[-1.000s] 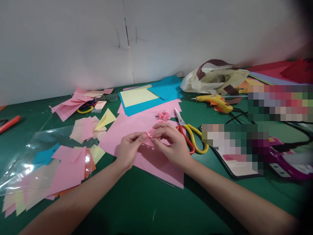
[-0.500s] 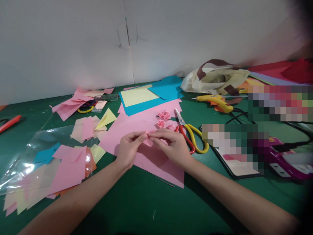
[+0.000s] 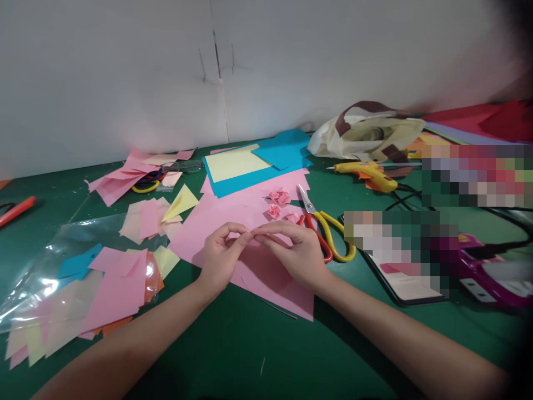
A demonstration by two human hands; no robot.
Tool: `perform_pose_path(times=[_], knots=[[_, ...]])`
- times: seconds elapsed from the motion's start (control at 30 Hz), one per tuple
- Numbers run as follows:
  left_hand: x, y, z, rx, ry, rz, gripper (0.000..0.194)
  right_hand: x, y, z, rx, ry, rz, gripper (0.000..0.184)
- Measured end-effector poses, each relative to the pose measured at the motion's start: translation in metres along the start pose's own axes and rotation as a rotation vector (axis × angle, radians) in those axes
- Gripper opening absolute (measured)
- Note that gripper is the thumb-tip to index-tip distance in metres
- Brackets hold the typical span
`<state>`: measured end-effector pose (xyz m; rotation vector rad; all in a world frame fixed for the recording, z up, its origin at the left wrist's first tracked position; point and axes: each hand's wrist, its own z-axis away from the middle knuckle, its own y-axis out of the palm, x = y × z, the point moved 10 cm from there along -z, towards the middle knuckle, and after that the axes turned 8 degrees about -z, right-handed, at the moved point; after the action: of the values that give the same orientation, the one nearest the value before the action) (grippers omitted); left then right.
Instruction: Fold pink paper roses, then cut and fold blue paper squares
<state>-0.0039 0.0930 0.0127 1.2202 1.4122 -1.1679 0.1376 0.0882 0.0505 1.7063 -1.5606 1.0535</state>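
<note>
My left hand [image 3: 222,250] and my right hand [image 3: 293,244] meet fingertip to fingertip above a pink sheet [image 3: 195,230]. Both pinch a small piece of pink paper [image 3: 250,230], nearly all of it hidden by the fingers. Just beyond my right hand lie pink paper flowers [image 3: 273,211] on the sheet. Scissors with red and yellow handles [image 3: 322,222] rest beside that hand, their blades pointing away from me. A thin wire [image 3: 270,304] lies across the sheet's near edge.
On the left, a clear plastic bag [image 3: 79,233] holds coloured paper pieces. Blue and yellow sheets [image 3: 237,162] lie at the back. To the right are a yellow glue gun [image 3: 366,172], a cloth bag [image 3: 328,139], a phone [image 3: 400,278] and a purple power strip [image 3: 491,278] with cables.
The pink paper piece, which showed between and below my fingertips, is now almost hidden by them. My fingers have shifted slightly around it; the things on the table have stayed put.
</note>
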Motion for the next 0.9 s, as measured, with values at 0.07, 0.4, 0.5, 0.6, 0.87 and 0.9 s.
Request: perform_pose_path(times=[0.07, 0.4, 0.5, 0.6, 0.87, 0.9], knots=[[-0.004, -0.004, 0.000, -0.034, 0.043, -0.053, 0.009, 0.006, 0.001, 0.001, 0.006, -0.064, 0.027, 0.020], [0.014, 0.003, -0.001, 0.005, -0.140, 0.188, 0.027, 0.030, -0.001, 0.006, -0.005, -0.342, 0.285, 0.024], [0.018, 0.003, -0.002, -0.010, -0.182, 0.287, 0.027, 0.029, 0.005, 0.006, 0.058, -0.373, 0.328, 0.022], [0.023, -0.002, -0.003, -0.063, -0.233, 0.297, 0.027, 0.023, 0.006, 0.005, 0.062, -0.344, 0.382, 0.019], [0.027, -0.007, -0.004, -0.121, -0.264, 0.300, 0.035, 0.007, 0.000, 0.003, 0.008, -0.200, 0.333, 0.015], [0.027, -0.007, -0.005, -0.114, -0.261, 0.292, 0.036, 0.006, 0.000, 0.003, 0.015, -0.185, 0.323, 0.015]])
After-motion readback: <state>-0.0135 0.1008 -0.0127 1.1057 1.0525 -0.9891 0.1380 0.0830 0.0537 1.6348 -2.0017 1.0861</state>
